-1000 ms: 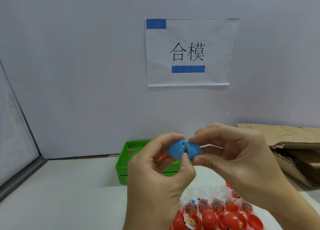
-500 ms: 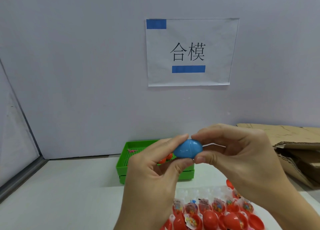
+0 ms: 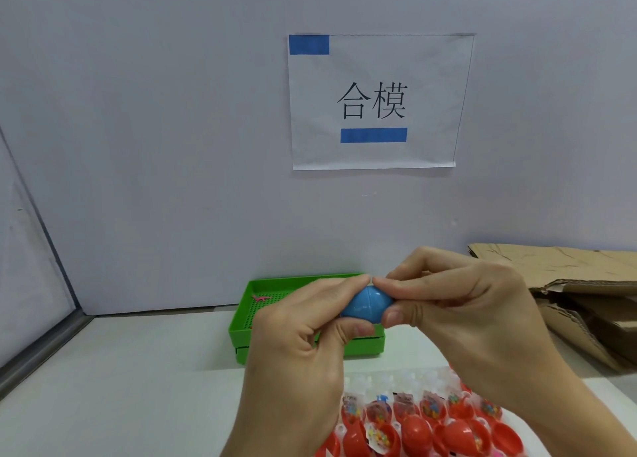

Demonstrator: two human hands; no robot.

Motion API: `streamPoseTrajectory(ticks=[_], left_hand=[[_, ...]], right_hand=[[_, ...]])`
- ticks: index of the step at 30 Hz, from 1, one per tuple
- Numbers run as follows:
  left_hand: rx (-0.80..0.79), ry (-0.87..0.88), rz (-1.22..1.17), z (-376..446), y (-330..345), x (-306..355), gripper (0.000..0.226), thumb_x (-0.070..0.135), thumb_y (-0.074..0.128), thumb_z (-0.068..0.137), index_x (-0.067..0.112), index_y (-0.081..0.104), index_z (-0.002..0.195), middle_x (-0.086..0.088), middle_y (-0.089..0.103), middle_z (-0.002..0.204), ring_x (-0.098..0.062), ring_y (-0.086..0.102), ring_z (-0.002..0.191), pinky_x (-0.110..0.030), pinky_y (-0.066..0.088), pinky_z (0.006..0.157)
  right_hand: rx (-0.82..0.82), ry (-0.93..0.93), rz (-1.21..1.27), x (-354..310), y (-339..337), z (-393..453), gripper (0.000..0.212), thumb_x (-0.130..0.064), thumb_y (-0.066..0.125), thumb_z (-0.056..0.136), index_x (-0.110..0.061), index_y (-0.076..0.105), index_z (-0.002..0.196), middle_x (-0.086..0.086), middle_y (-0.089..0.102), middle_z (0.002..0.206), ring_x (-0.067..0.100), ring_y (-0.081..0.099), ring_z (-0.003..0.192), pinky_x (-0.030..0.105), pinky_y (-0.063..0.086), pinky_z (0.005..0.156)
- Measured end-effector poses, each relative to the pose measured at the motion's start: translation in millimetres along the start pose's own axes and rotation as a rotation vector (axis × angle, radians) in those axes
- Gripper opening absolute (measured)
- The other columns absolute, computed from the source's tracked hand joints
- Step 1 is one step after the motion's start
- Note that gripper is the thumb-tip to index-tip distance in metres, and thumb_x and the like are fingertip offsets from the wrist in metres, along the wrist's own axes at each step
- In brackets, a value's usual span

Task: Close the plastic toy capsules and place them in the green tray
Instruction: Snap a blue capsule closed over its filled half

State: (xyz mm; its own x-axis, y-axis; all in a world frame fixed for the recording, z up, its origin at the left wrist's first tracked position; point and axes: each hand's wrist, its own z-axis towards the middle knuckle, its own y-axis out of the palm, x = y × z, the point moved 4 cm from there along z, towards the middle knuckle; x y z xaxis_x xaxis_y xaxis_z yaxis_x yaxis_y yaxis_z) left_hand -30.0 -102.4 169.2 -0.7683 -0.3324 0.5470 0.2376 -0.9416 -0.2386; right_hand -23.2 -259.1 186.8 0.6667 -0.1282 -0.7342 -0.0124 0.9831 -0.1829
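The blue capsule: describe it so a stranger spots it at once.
Start at the green tray below the wall sign. In front of it, both hands pinch the blue capsule between them. It is the only blue one; those below are red.

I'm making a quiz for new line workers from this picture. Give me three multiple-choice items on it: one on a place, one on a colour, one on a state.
1. Where is the green tray?
A. On the table by the back wall, behind the hands
B. On the cardboard
C. On the sheet of red capsules

2. What colour is the capsule being held?
A. Red
B. Blue
C. Green

3. What state is that capsule in?
A. Two separate halves
B. Lying in the tray
C. Halves together, pinched by the left hand and right hand

Answers:
1 A, it sits beyond the hands at the foot of the wall.
2 B, blue shows between the fingertips.
3 C, only a thin seam line shows between its halves.
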Motion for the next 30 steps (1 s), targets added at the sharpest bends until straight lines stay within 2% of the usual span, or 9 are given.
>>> streamPoseTrajectory(ticks=[3,9,12,15,17,19,26,29,30], left_hand=[[0.008,0.012,0.015,-1.0,2.1,0.7,0.039,0.008,0.066,0.076,0.028,0.072,0.109,0.022,0.071,0.104,0.004,0.067,0.094,-0.007,0.049,0.081],[0.039,0.028,0.057,-2.2,2.8,3.2,0.032,0.008,0.063,0.081,0.022,0.074,0.108,0.016,0.07,0.099,0.0,0.066,0.092,-0.008,0.048,0.078],[0.049,0.034,0.055,-1.8,1.7,6.6,0.031,0.011,0.062,0.085,0.027,0.07,0.11,0.016,0.068,0.098,-0.003,0.066,0.092,-0.017,0.053,0.078],[-0.024,-0.026,-0.015,-2.2,2.1,7.8,0.023,0.027,0.063,0.09,0.03,0.069,0.112,0.015,0.067,0.101,-0.012,0.067,0.097,-0.03,0.056,0.08],[-0.085,-0.101,-0.059,-2.1,2.6,7.3,0.027,0.044,0.067,0.086,0.039,0.065,0.113,0.017,0.066,0.105,-0.011,0.067,0.101,-0.025,0.056,0.082],[-0.088,-0.185,-0.111,-2.0,2.1,3.5,0.032,0.049,0.075,0.08,0.044,0.064,0.11,0.019,0.068,0.105,-0.008,0.068,0.098,-0.019,0.055,0.082],[-0.019,-0.254,-0.225,1.6,-5.2,-0.7,0.036,0.043,0.074,0.057,0.043,0.074,0.093,0.018,0.075,0.087,-0.006,0.073,0.08,-0.013,0.055,0.072],[0.005,-0.22,-0.194,0.4,-4.5,1.0,0.026,0.025,0.079,0.062,0.04,0.077,0.083,0.019,0.075,0.083,-0.003,0.072,0.079,-0.011,0.054,0.071],[0.006,-0.194,-0.154,0.2,-4.2,1.8,0.031,0.015,0.081,0.066,0.04,0.076,0.084,0.019,0.074,0.083,-0.002,0.071,0.079,-0.011,0.053,0.072]], right_hand=[[0.047,-0.001,0.013,0.5,2.9,-0.1,0.022,-0.017,0.078,0.056,-0.026,0.081,0.077,0.007,0.071,0.077,0.021,0.069,0.072,0.036,0.06,0.07],[0.09,-0.017,0.005,-2.1,10.5,-1.5,0.024,-0.019,0.076,0.06,-0.032,0.08,0.08,0.003,0.071,0.074,0.021,0.069,0.071,0.043,0.058,0.069],[0.109,-0.034,0.045,-5.0,11.0,-1.1,0.024,-0.019,0.075,0.061,-0.03,0.079,0.083,0.002,0.071,0.073,0.017,0.069,0.07,0.037,0.059,0.069],[0.091,-0.018,0.073,-6.2,7.7,0.1,0.022,-0.021,0.075,0.063,-0.025,0.081,0.084,0.002,0.074,0.076,0.014,0.071,0.071,0.022,0.057,0.068],[0.077,0.035,0.106,-4.4,5.0,0.2,0.025,-0.024,0.078,0.061,-0.026,0.081,0.086,0.001,0.076,0.079,0.014,0.074,0.074,0.017,0.057,0.069],[0.073,0.091,0.129,-1.9,3.8,-0.4,0.033,-0.033,0.079,0.056,-0.029,0.079,0.089,0.001,0.077,0.08,0.014,0.075,0.075,0.016,0.057,0.068],[0.039,0.097,0.199,-6.1,6.6,-0.9,0.022,-0.026,0.077,0.055,-0.03,0.081,0.076,-0.002,0.078,0.075,0.011,0.074,0.066,0.013,0.056,0.062],[0.068,0.1,0.176,-3.4,6.1,-0.9,0.019,-0.023,0.076,0.053,-0.024,0.08,0.071,0.001,0.077,0.072,0.015,0.075,0.068,0.017,0.058,0.064],[0.075,0.101,0.163,-2.0,6.3,-0.5,0.018,-0.021,0.076,0.053,-0.022,0.08,0.071,0.001,0.076,0.07,0.015,0.074,0.067,0.019,0.058,0.065]])
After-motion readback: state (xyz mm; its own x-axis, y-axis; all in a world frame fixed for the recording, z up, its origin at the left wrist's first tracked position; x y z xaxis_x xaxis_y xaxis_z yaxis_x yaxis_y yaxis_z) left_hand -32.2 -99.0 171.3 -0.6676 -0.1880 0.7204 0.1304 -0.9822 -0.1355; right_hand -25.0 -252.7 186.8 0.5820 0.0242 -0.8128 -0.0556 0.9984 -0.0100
